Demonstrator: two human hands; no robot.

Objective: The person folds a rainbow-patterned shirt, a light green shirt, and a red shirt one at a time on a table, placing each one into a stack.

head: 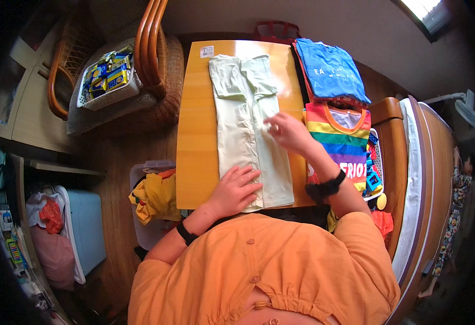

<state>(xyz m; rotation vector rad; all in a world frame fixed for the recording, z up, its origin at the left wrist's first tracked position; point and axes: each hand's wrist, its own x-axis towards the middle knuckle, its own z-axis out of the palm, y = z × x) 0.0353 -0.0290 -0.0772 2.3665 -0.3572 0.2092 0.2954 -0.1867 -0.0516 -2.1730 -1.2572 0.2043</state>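
A pale green garment (235, 134) lies lengthwise on the yellow wooden table (196, 154). It looks like a short-sleeved shirt, its sides turned inward and its sleeves lying at the far end. My left hand (237, 189) rests flat on the near end, fingers spread, holding nothing. Over the right half of the cloth is my right hand (288, 132), its fingers bent and slightly blurred; whether they pinch any fabric cannot be made out. To the right of that hand lies a folded rainbow-striped shirt (337, 142), and beyond it a stack topped by a blue shirt (331, 71).
A rattan chair (168, 77) holds a white basket (107, 101) of packets at the far left. Left of the table, a plastic bin (150, 235) contains yellow clothing (156, 195). Toy blocks (373, 178) fill a basket at right. Another person (459, 199) lies at the far right.
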